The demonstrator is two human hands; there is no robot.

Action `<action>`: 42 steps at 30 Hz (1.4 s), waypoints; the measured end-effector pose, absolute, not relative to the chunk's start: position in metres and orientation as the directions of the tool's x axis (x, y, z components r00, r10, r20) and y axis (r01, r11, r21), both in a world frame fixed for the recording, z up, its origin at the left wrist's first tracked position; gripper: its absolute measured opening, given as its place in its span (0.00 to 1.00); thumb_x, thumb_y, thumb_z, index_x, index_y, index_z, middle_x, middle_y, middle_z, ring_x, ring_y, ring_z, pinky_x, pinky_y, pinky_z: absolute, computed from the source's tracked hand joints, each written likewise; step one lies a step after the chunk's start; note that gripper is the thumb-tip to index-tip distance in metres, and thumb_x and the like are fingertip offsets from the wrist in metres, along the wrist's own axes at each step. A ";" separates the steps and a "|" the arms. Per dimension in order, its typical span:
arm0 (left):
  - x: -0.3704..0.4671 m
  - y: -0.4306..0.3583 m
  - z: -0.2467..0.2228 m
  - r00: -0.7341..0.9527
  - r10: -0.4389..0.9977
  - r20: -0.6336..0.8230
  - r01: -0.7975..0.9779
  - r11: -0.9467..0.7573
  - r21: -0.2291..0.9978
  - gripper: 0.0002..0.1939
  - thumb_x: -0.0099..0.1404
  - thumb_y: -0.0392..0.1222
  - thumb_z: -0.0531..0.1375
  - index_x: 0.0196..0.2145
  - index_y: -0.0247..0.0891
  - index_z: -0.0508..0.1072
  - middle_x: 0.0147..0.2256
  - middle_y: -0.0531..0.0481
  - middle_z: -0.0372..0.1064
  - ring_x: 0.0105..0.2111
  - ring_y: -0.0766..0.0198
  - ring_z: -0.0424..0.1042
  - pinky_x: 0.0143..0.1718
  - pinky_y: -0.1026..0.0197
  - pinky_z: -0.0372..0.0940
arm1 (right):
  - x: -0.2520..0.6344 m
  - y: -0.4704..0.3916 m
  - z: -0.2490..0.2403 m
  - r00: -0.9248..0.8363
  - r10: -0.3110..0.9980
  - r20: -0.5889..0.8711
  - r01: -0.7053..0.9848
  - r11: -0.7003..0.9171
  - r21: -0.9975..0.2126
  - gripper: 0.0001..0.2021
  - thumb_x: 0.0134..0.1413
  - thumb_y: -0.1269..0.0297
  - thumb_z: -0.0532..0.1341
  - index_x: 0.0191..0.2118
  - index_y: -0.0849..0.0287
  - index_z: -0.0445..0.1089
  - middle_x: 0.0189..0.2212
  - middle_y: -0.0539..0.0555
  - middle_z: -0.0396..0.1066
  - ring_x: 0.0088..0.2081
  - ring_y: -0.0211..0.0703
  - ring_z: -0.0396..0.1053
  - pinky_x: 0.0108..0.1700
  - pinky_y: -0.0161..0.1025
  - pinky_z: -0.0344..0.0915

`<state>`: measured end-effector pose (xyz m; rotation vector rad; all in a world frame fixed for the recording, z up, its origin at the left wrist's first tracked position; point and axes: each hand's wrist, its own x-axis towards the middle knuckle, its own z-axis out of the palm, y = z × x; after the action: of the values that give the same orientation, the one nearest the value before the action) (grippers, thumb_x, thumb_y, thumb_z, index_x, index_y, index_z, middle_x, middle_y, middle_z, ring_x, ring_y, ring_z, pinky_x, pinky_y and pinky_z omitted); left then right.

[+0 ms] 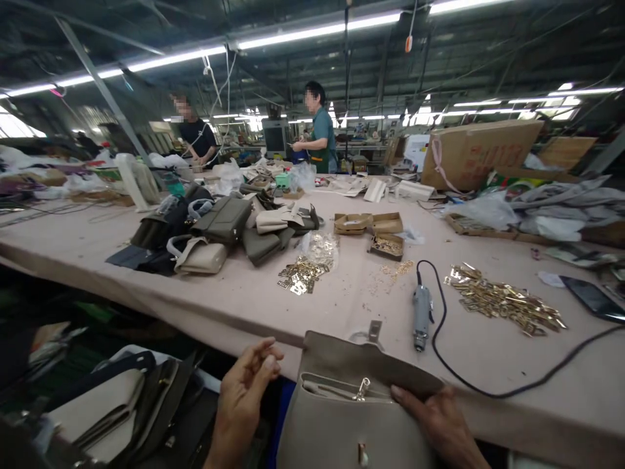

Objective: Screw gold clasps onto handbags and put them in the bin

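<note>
A beige leather handbag (342, 417) leans against the near edge of the table, its flap open and a gold zip pull showing. My right hand (434, 420) grips the bag's upper right edge, thumb on the flap. My left hand (244, 394) hovers just left of the bag, fingers loosely curled and apart, holding nothing that I can see. A grey electric screwdriver (421, 316) with a black cord lies on the table just beyond the bag.
Gold metal fittings lie in piles (508, 303) (305, 270). Finished handbags (215, 231) are heaped at mid-left, small cardboard boxes (385, 234) behind, a phone (593, 298) at right. More bags (131, 404) sit below left. Two people (319, 130) (195, 133) work at the far side.
</note>
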<state>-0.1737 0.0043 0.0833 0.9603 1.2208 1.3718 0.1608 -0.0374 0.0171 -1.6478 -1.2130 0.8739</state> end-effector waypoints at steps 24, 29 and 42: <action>-0.026 0.007 0.077 0.301 0.926 -0.230 -0.335 0.328 0.883 0.18 0.55 0.44 0.75 0.39 0.29 0.81 0.33 0.36 0.82 0.29 0.54 0.81 0.31 0.60 0.76 | 0.164 -0.064 -0.009 0.131 0.977 -0.166 0.275 -0.197 -0.941 0.27 0.57 0.45 0.67 0.55 0.59 0.78 0.54 0.61 0.76 0.57 0.62 0.71 0.63 0.53 0.65; -0.042 -0.003 0.083 0.075 0.995 -0.058 -0.058 0.063 0.996 0.09 0.63 0.46 0.70 0.35 0.38 0.84 0.28 0.44 0.81 0.27 0.55 0.80 0.31 0.58 0.76 | 0.166 -0.063 -0.017 0.150 0.979 -0.141 0.252 -0.176 -0.952 0.26 0.56 0.44 0.68 0.52 0.60 0.80 0.52 0.62 0.76 0.57 0.62 0.71 0.62 0.53 0.67; -0.080 0.017 0.096 0.065 0.962 -0.265 -0.141 0.272 0.952 0.34 0.66 0.57 0.64 0.60 0.30 0.68 0.29 0.43 0.79 0.22 0.58 0.77 0.23 0.61 0.71 | 0.171 -0.063 -0.023 0.226 0.960 -0.164 0.275 -0.225 -0.935 0.28 0.54 0.44 0.69 0.52 0.61 0.80 0.48 0.61 0.79 0.50 0.62 0.75 0.56 0.52 0.71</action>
<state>-0.0801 0.0166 0.0963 0.9231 1.1845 1.0433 0.1708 -0.0633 -0.0228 -1.6694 -1.1682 1.0396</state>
